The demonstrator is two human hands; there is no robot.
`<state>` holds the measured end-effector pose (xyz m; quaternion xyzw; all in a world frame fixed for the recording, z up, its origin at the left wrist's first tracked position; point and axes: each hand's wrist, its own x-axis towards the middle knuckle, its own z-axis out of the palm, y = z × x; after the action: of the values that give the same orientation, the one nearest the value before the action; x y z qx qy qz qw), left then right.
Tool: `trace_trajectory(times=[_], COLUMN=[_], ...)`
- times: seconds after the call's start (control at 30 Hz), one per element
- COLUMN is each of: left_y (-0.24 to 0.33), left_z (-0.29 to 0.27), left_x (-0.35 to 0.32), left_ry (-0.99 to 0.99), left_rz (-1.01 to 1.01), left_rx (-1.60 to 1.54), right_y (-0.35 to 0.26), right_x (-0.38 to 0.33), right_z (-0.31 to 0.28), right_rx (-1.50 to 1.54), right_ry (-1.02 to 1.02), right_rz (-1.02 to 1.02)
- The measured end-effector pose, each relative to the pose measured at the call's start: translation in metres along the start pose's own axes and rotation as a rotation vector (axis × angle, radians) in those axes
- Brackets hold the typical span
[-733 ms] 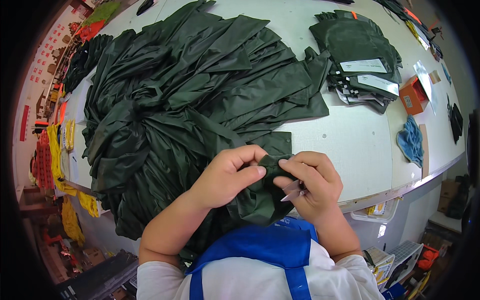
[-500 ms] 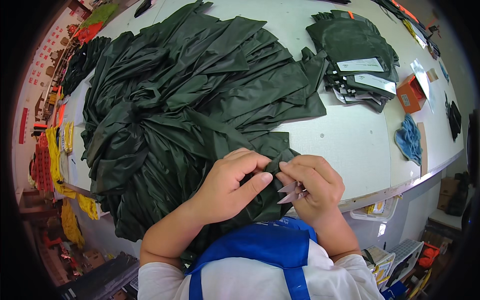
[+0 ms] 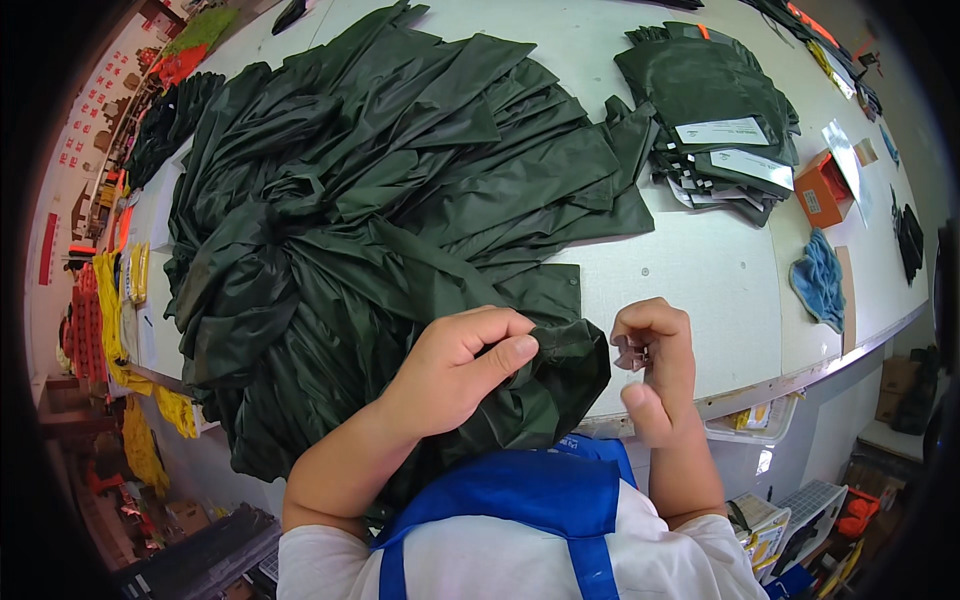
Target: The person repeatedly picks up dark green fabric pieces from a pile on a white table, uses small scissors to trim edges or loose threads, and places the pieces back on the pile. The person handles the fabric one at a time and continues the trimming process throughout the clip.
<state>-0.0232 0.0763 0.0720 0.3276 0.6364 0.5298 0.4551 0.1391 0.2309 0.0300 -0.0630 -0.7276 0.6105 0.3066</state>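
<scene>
A large heap of dark green coated-fabric garments (image 3: 400,190) covers the left and middle of the table. My left hand (image 3: 455,365) is closed, pinching an edge of this fabric between thumb and forefinger near the table's front edge. The pinched part stands up in a loose fold to the right of the fingers. Just right of that fold, apart from it, is my right hand (image 3: 660,360). Its fingers curl round small metal thread snips (image 3: 630,352), partly hidden in the palm. The thumb is held away from them.
Folded dark green garments (image 3: 710,90) with white labels (image 3: 720,132) are stacked at the back right. Beside them stand an orange box (image 3: 826,190) and a blue cloth (image 3: 818,280). Yellow garments (image 3: 105,310) hang at the left edge. The white table (image 3: 690,270) ends close to my body.
My right hand has moved right, away from the fabric, and its thumb has lifted off. The snips' blades are now mostly hidden. My left hand keeps its pinch on the garment.
</scene>
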Motion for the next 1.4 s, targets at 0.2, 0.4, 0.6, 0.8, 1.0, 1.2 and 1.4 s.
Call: trace_trajectory(times=[0.2,0.4,0.6,0.8,1.0,1.2,1.4], left_y=[-0.005,-0.003,-0.001,0.0,-0.003,-0.004,-0.076], left_z=[0.0,0.003,0.005,0.007,0.004,0.003,-0.005], left_x=[0.0,0.0,-0.002,-0.004,-0.002,0.002,-0.015], left_ry=[-0.002,0.011,0.019,0.015,-0.001,-0.023,-0.611], left_rz=[-0.019,-0.045,-0.036,-0.059,-0.092,-0.168,0.023], left_rx=[-0.077,-0.051,-0.033,-0.014,-0.044,-0.065,0.662], right_y=[-0.003,-0.006,-0.01,-0.011,-0.01,0.013,0.119], right_x=[0.012,0.017,0.016,0.015,0.017,0.015,0.049], right_z=[-0.003,0.001,0.006,0.007,0.006,0.004,-0.031], right_rx=[-0.625,-0.633,-0.623,-0.475,-0.523,-0.212,0.149], right_ry=[-0.031,-0.042,-0.032,-0.055,-0.056,-0.007,0.464], right_rz=[-0.269,-0.332,-0.322,-0.182,-0.229,-0.105,0.487])
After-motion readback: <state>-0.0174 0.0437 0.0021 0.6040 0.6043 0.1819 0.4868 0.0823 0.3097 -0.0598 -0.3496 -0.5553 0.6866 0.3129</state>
